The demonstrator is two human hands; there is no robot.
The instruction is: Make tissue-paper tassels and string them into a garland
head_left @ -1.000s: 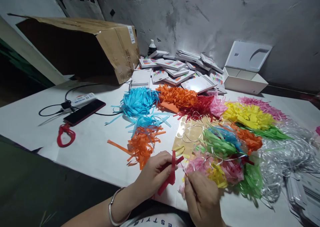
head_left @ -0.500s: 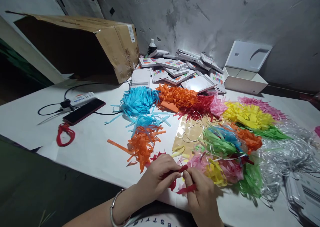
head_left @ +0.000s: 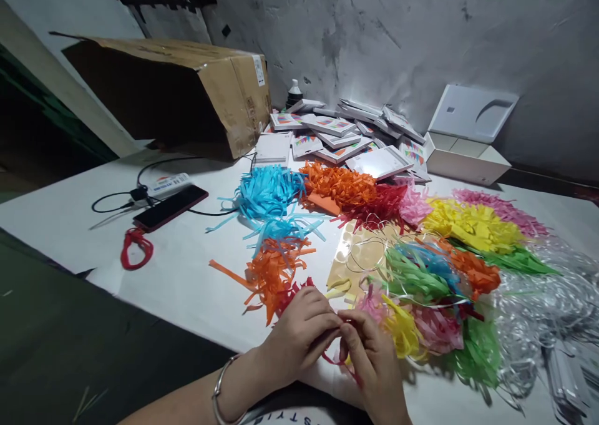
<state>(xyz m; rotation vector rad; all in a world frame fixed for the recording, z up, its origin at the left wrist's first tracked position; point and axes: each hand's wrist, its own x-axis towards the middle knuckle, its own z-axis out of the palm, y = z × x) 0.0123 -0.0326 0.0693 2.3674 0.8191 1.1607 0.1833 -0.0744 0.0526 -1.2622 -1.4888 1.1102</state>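
The desk [head_left: 178,288], covered in white, fills the frame from left edge to right edge. One open cardboard box [head_left: 187,94] lies on its side at upper left; one white box [head_left: 468,144] with raised lid stands at upper right, and a pile of flat packets [head_left: 346,138], too many to count, lies between them. Fringed paper bundles spread across the centre: two blue [head_left: 271,191], three orange [head_left: 339,185], with red, pink, yellow and green ones overlapping. One phone [head_left: 171,208] and one red loop [head_left: 135,250] lie at centre left. At lower centre the left hand [head_left: 299,337] and right hand [head_left: 374,366] now meet, fingertips touching; a second ago they were apart, with the red paper strip [head_left: 334,357] standing upright. The strip is now mostly hidden, pinched between the fingers of both hands, suggesting it is being rolled or gathered tight.
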